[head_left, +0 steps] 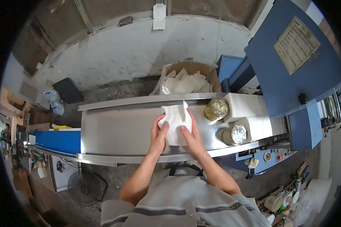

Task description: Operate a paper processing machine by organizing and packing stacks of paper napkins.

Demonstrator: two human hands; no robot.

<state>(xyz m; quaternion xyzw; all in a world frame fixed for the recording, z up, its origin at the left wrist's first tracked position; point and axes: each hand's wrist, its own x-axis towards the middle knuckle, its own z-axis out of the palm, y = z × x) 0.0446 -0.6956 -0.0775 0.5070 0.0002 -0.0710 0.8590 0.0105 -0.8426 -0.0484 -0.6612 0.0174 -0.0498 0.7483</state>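
Between my two hands is a thick stack of white paper napkins [175, 115], held over the metal tray table. My left hand [158, 132] grips the stack along its left side, thumb on the near face. On the opposite side my right hand [191, 132] presses it the same way, its thumb lying across the sheets. One corner of the stack sticks up at the far right. Right of my hands stand two foil-topped jars [217, 109], the nearer foil-covered jar [235, 134] close to the front rail. Behind them lie long rows of white folded sheets [246, 105].
The steel tray table [117, 126] has raised metal rails. Past its far rail, a cardboard box [210, 70] holds loose white sheets. A blue machine [291, 68] stands at the right end, a blue panel [58, 140] at the left. A fan [85, 187] is on the floor.
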